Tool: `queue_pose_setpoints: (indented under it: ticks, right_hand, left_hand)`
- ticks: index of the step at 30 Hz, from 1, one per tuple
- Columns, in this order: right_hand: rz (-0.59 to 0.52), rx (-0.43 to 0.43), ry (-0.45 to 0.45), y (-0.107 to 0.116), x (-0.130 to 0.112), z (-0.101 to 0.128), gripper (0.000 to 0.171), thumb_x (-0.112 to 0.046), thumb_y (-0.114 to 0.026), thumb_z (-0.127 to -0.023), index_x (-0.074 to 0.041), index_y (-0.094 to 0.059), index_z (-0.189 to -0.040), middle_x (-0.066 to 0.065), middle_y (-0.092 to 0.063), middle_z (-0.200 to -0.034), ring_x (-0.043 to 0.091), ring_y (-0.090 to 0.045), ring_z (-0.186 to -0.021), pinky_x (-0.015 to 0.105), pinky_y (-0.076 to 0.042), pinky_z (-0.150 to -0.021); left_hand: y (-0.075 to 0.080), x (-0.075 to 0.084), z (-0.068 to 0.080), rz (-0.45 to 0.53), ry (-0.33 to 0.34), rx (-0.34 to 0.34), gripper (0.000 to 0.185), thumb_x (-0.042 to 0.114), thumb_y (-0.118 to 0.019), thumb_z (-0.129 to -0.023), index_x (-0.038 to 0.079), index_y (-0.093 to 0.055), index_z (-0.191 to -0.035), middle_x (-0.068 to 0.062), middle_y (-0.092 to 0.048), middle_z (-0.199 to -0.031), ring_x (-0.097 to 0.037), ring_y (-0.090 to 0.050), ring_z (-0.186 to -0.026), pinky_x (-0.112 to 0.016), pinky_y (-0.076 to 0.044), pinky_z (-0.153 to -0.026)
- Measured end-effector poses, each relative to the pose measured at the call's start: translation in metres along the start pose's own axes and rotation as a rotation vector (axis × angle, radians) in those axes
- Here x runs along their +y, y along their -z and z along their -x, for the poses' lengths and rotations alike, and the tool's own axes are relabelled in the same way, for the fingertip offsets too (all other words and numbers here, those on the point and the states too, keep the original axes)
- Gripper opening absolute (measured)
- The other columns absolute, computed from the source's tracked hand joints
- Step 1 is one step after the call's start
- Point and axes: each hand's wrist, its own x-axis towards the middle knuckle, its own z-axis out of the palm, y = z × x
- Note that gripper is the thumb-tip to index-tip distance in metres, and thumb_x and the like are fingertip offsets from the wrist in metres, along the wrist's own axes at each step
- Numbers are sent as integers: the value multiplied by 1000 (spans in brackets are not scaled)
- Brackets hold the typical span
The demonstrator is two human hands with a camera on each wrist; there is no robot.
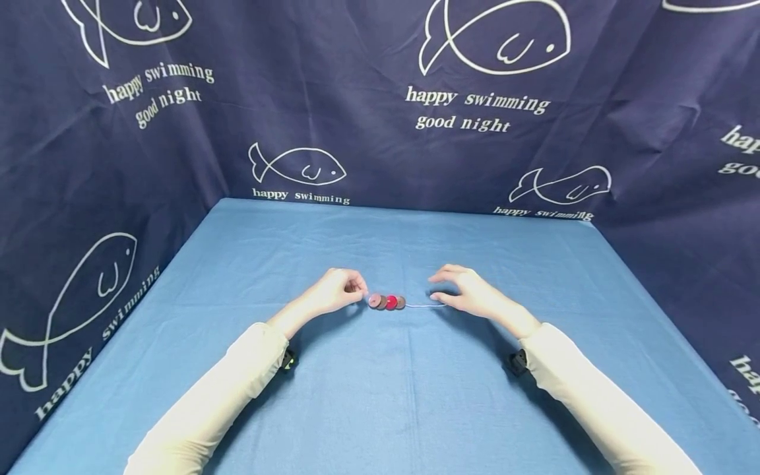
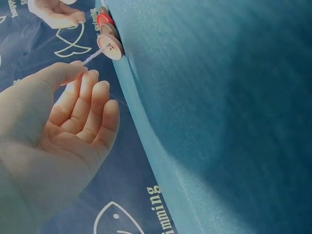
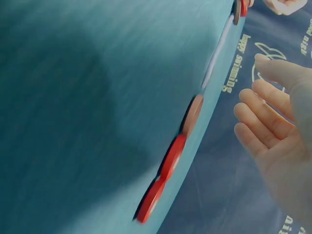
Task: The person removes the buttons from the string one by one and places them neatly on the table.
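1. While the left hand [image 1: 335, 290] pinches one end of a pale string [image 1: 424, 306] between thumb and forefinger, four buttons [image 1: 386, 302] sit threaded on it at mid-frame in the head view, resting on the blue table [image 1: 415, 396].
2. In the left wrist view the string [image 2: 92, 57] runs taut from the pinching fingertips to the nearest pink button [image 2: 110, 47] at the upper left of the frame.
3. The right hand [image 1: 469, 293] lies just right of the buttons, fingers loosely curved over the string's free end; whether it actually grips the string I cannot tell.
4. The right wrist view shows that hand [image 3: 280, 122] with relaxed, parted fingers, and more red and brown buttons [image 3: 168, 173] lying loose at lower centre, apparently unthreaded.
5. Judging by this, the threading looks partly done: four buttons are on, others remain off the string.
6. The dark backdrop [image 1: 653, 99] carries white fish outlines and the words "happy swimming good night", repeated across the upper frame.
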Motion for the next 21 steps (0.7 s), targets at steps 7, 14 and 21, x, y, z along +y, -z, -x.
queue_pose_setpoints:
  ticks: [7, 14, 21]
  right_hand:
    - [-37, -45, -3, -6, -11, -11, 31, -18, -69, -84, 0, -66, -109, 10, -64, -104, 25, -60, -100, 41, -48, -88]
    - [-32, -35, 32, -10, -16, -16, 28, -15, -69, -83, 0, -67, -106, 10, -63, -102, 25, -60, -98, 41, -48, -86]
    - [-30, -59, 80, -14, -20, -23, 26, -13, -68, -83, 0, -68, -106, 10, -63, -100, 24, -60, -96, 40, -49, -85]
  left_hand:
    - [-1, 0, 0, 21, -4, -13, 5, 14, -64, -86, 12, -67, -85, 3, -62, -72, -5, -52, -62, -21, -45, -61]
    - [-3, 0, 0, 10, -27, -4, 5, 15, -64, -86, 12, -67, -84, 3, -63, -74, -5, -51, -63, -20, -45, -63]
    - [-2, 2, 3, 18, -25, -2, 5, 14, -64, -86, 12, -67, -84, 3, -63, -74, -5, -51, -62, -20, -45, -61]
